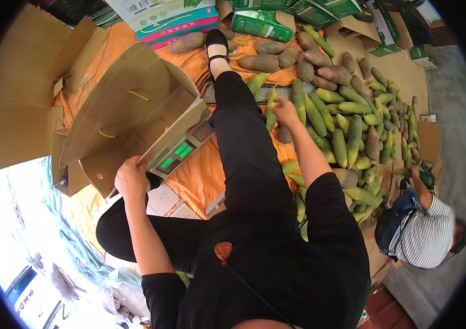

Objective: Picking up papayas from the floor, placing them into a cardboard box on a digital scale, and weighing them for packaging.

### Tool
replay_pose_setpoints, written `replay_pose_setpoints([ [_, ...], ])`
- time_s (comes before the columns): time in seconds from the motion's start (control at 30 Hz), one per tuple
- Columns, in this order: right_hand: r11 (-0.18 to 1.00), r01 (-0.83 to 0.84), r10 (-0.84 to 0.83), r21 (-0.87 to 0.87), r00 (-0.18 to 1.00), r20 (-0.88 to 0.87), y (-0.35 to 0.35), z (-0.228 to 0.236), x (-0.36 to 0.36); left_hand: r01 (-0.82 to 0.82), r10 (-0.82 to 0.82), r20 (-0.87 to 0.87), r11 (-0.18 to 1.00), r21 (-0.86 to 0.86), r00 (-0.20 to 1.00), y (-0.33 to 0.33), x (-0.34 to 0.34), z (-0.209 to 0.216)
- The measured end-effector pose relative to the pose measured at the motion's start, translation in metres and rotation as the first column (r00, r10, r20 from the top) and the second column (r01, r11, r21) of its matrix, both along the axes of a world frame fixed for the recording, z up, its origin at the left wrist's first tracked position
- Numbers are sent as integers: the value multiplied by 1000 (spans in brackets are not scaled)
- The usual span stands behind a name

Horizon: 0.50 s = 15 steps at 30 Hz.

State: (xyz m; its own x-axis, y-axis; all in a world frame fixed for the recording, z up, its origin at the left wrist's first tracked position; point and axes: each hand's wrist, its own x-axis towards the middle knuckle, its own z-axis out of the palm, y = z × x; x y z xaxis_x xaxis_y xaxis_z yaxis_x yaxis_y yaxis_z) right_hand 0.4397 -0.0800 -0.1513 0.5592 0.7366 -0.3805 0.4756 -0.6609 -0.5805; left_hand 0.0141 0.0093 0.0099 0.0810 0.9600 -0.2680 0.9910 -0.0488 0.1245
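My left hand (131, 180) is closed on the near edge of an open cardboard box (126, 93) with yellow cord handles. This box sits tilted on a scale, whose lit green display (176, 156) faces me. My right hand (286, 113) is out ahead with bent fingers on a green radish (271, 109), which points away from me at the left edge of the pile. Right beside that hand lie more green radishes (314, 115), many of them in a loose heap. My outstretched leg (244, 131) lies between the box and the heap.
Brownish thick roots (259, 63) lie along the far side on an orange sheet (192, 178). Green cartons (263, 24) and a pink-and-blue box (178, 27) stand behind them. Another large open cardboard box (13, 88) is at the left. A person in a striped shirt (424, 230) crouches at the right.
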Motion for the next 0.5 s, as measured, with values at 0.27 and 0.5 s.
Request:
replay_pose_setpoints([
  [0.27,938,262,-291,-227,951,-107,-21,-132,-15,-65,65,13,997,33,998,1,-1,3],
  [0.5,819,459,-547,-344,806,-226,-19,-167,-30,-24,24,1,996,80,1000,-3,-12,-5],
])
